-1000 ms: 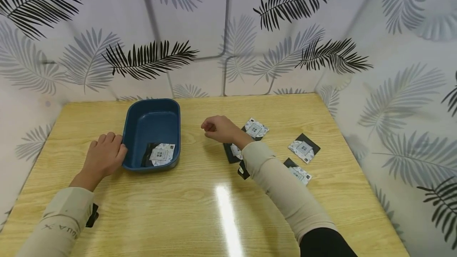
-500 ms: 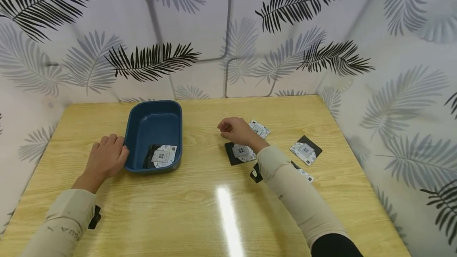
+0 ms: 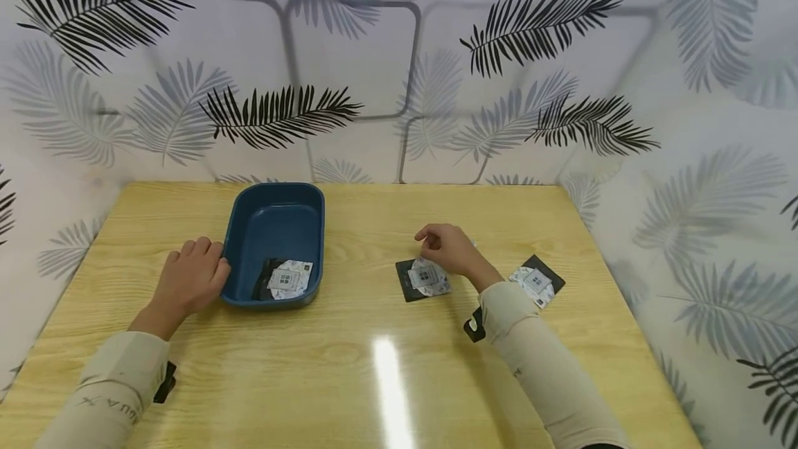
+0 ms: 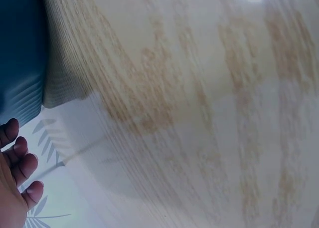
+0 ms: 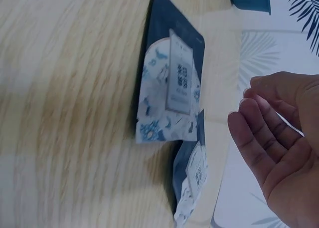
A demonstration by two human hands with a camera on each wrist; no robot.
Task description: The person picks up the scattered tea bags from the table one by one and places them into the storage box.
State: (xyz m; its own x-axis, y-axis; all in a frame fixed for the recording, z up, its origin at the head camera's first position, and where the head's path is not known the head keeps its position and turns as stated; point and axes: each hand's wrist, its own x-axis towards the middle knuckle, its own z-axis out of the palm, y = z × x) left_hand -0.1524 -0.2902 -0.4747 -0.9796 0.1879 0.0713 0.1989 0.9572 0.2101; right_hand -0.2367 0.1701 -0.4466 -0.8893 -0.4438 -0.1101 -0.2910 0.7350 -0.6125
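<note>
My left hand point(image 3: 190, 279) rests at the left side of a blue plastic tub point(image 3: 228, 248), its fingertips right at the rim; in the left wrist view the fingers point(image 4: 25, 168) are slightly bent beside the tub's wall. Inside the tub lies a flat black-and-white floral packet point(image 3: 289, 279). My right hand point(image 3: 451, 249) hovers over a similar packet point(image 3: 427, 278), fingers loosely curled around nothing. The right wrist view shows that empty hand point(image 5: 279, 138) beside two packets, the nearer packet point(image 5: 167, 88) bearing a pale label. Another behind the hand is mostly hidden.
One more packet point(image 3: 537, 281) lies farther right on the wooden table point(image 3: 280, 380), partly overlapped by the right sleeve point(image 3: 530, 338). A wall with a leaf pattern point(image 3: 349, 137) stands behind the table's back edge.
My right hand has moved right, away from the tub and over the packets; its forearm now covers the lower right packet. The left hand stays at the tub. The view has shifted slightly.
</note>
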